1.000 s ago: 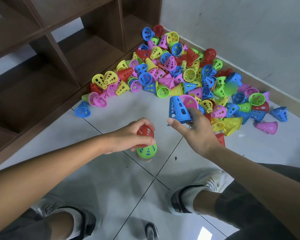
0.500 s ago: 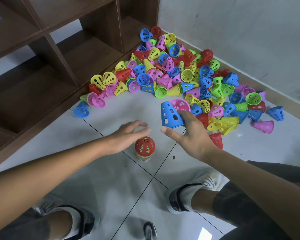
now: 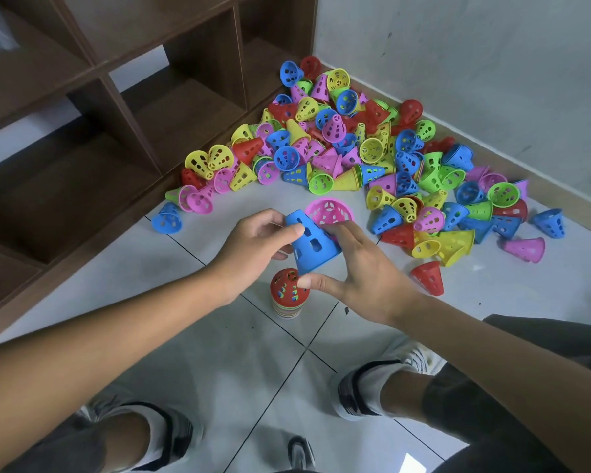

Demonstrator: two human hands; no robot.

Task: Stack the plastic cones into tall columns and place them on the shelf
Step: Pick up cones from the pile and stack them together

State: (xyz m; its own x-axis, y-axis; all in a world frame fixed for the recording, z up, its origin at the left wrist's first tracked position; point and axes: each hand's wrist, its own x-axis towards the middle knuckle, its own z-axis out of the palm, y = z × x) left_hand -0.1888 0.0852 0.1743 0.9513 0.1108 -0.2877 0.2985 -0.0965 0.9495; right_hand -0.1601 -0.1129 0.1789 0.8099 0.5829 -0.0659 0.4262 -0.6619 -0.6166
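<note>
A short stack of cones [image 3: 289, 295] stands on the floor tiles, topped by a red cone with holes. Just above it hangs a blue cone [image 3: 313, 245], narrow end up and tilted left. My left hand [image 3: 253, 254] pinches its top, and my right hand [image 3: 359, 271] holds its wide rim with thumb and fingers. A pink cone [image 3: 329, 211], open end toward me, is also held behind the blue one by my right fingers. A big loose pile of coloured cones [image 3: 355, 145] lies in the corner beyond.
A dark wooden shelf unit [image 3: 123, 107] with open compartments runs along the left. A grey wall [image 3: 475, 63] closes the right side. My knees and shoes [image 3: 372, 387] are at the bottom, close to the stack. A lone red cone [image 3: 429, 278] lies right of my hand.
My left hand let go of the red cone on the stack and rose to grip the blue cone's top. My right hand carried the blue and pink cones left, over the stack.
</note>
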